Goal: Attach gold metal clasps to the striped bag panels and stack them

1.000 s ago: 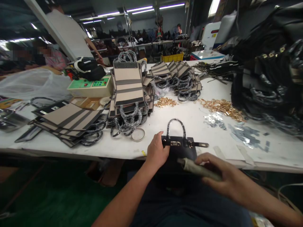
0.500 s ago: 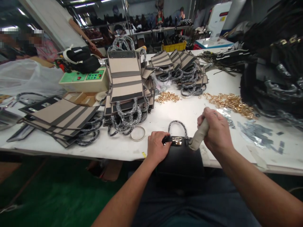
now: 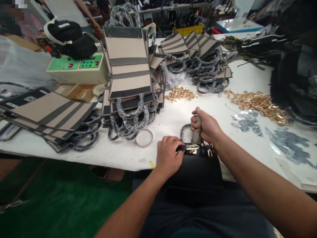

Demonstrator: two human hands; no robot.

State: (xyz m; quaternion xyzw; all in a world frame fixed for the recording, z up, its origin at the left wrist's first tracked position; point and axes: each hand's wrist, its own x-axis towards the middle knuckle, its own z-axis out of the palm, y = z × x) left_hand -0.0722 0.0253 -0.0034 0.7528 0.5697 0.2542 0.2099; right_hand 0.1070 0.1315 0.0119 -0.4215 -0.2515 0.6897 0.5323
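A black handbag (image 3: 195, 173) rests at the table's front edge, over the lap. My left hand (image 3: 169, 155) is closed around a short black strap (image 3: 182, 148) at its top left, beside gold hardware (image 3: 193, 150). In my right hand (image 3: 206, 124) is a thick tool wrapped in beige material (image 3: 196, 134), held upright. Its lower end meets the bag's top edge; the tip is hidden. Right of it, gold fittings (image 3: 210, 152) show on the bag. A plastic-wrapped handle (image 3: 183, 132) loops up behind the top edge, partly covered by the tool.
Stacked beige-lined bag pieces (image 3: 130, 69) stand at left-centre. A ring of tape (image 3: 144, 138) lies near my left hand. Gold fittings (image 3: 260, 104) and grey metal plates (image 3: 287, 143) spread to the right. A green-topped machine (image 3: 76, 69) stands back left; another person's arm (image 3: 88, 15) shows behind it.
The wrapped tool went from leaning over the bag's right side to upright, further left, behind the top edge. Gold fittings at the bag's right now show. The view has tilted down.
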